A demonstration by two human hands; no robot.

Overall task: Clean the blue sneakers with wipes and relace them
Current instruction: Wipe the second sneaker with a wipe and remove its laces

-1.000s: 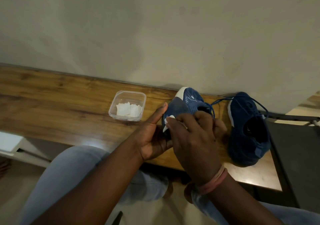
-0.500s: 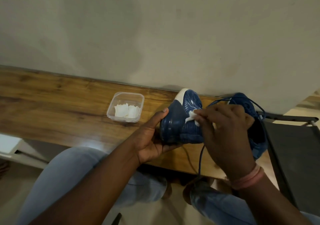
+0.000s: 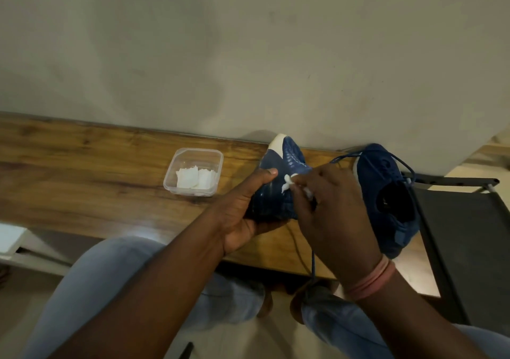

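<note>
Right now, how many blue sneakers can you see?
2. One sneaker is held in the left hand while the right hand rubs a wipe on it; the other sneaker lies on the wooden bench, right of both hands.

A blue sneaker [image 3: 284,171] tilts sole-outward, cupped by the left hand's fingers [image 3: 242,209]. A white wipe [image 3: 288,184] sits pinched at the right fingertips [image 3: 300,182]. The second sneaker [image 3: 386,193] lies just beyond the right knuckles.

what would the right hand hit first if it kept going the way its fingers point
The right hand points up and left with a wipe pinched at its fingertips, already against the held sneaker. So it would meet that sneaker first, probably near the left hand's thumb; depth is unclear.
</note>
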